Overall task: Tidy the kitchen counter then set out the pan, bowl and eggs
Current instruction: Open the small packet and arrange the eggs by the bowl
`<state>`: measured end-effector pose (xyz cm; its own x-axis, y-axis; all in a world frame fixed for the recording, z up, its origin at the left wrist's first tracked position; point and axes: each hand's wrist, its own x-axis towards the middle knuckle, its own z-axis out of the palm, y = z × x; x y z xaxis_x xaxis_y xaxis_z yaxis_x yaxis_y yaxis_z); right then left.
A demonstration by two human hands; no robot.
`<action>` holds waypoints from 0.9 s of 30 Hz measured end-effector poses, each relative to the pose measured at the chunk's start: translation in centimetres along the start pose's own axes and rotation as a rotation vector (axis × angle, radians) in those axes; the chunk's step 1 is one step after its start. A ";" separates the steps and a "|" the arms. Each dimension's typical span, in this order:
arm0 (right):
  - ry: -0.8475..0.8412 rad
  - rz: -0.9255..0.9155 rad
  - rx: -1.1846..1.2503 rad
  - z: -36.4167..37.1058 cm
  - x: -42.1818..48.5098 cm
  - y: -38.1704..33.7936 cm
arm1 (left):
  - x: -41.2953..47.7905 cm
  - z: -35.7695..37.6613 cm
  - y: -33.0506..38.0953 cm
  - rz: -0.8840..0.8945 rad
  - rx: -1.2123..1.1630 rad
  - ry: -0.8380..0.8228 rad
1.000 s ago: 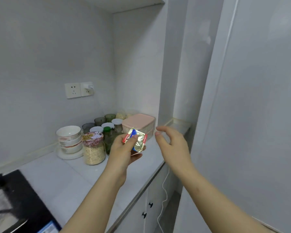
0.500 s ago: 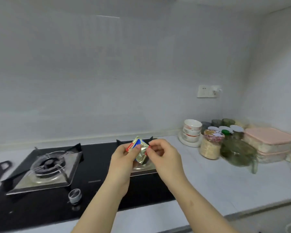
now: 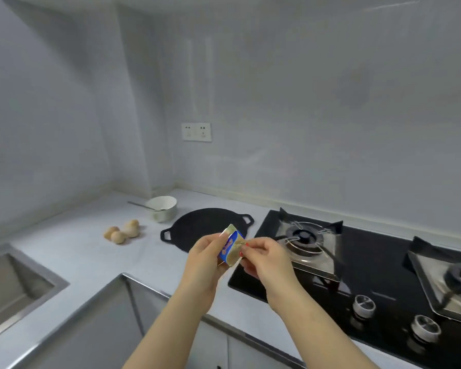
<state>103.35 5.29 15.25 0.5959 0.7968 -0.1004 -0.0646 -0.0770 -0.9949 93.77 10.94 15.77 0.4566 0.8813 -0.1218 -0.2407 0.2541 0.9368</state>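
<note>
A small foil-wrapped packet [image 3: 231, 246] with a blue label is held in front of me above the counter edge. My left hand [image 3: 205, 258] grips it from the left and my right hand [image 3: 264, 255] pinches its right edge. Behind them a flat black pan [image 3: 197, 227] with two loop handles lies on the counter. A white bowl [image 3: 162, 207] with a spoon in it stands beyond the pan. Three brown eggs [image 3: 123, 233] lie on the counter to the left of the pan.
A black gas hob [image 3: 370, 278] with two burners and knobs fills the right side. A steel sink [image 3: 16, 283] is at the left edge. A wall socket [image 3: 196, 132] sits above the bowl. Cabinet fronts run below the counter.
My view has swung left from the jars and fridge corner past the hob to the sink side. My right hand came in and now pinches the packet that my left hand held alone.
</note>
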 end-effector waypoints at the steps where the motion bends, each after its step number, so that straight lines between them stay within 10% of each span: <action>1: -0.006 0.015 -0.012 1.4 0.5 0.2 | 0.6 -1.3 0.2 -0.013 0.007 0.026; 27: -0.253 0.500 -0.080 28.6 27.1 9.9 | 24.8 -29.3 0.5 -0.265 0.311 0.676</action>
<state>95.92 43.25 2.83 0.2971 0.7696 -0.5653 -0.2227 -0.5198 -0.8247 79.87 44.65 3.63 -0.1781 0.8834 -0.4334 0.0998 0.4544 0.8852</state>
